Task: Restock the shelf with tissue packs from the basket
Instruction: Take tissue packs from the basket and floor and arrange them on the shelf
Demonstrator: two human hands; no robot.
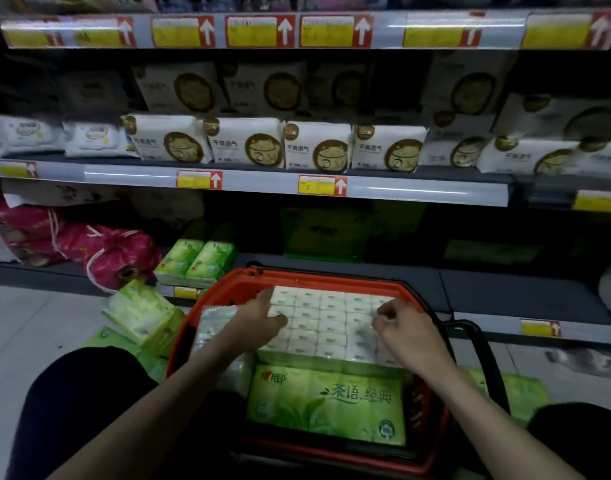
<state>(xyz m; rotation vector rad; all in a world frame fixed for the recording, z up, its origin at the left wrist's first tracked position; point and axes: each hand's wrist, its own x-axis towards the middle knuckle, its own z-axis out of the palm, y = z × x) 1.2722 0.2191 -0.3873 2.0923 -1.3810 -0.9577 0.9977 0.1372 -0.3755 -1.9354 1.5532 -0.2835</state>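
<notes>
1. Green-wrapped tissue pack [326, 403], printed "茶语 经典", lies in the red basket [228, 289].
2. Left hand [262, 320] seemingly grips its top-left edge; right hand [406, 329] pinches the wrap.
3. White packs [318, 147] on the shelf [401, 192] read, blurrily, "干爽透气".

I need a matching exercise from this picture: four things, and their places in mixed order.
Things
1. white wrapped block of small tissue packs
2. large green plastic tissue pack
3. pink drawstring bags
4. white packs with brown round emblems

Places
a. middle shelf
b. red plastic basket, nearest the person
c. lower shelf, left end
d. gripped between left hand and right hand

Pairs: 1-d; 2-b; 3-c; 4-a
</notes>
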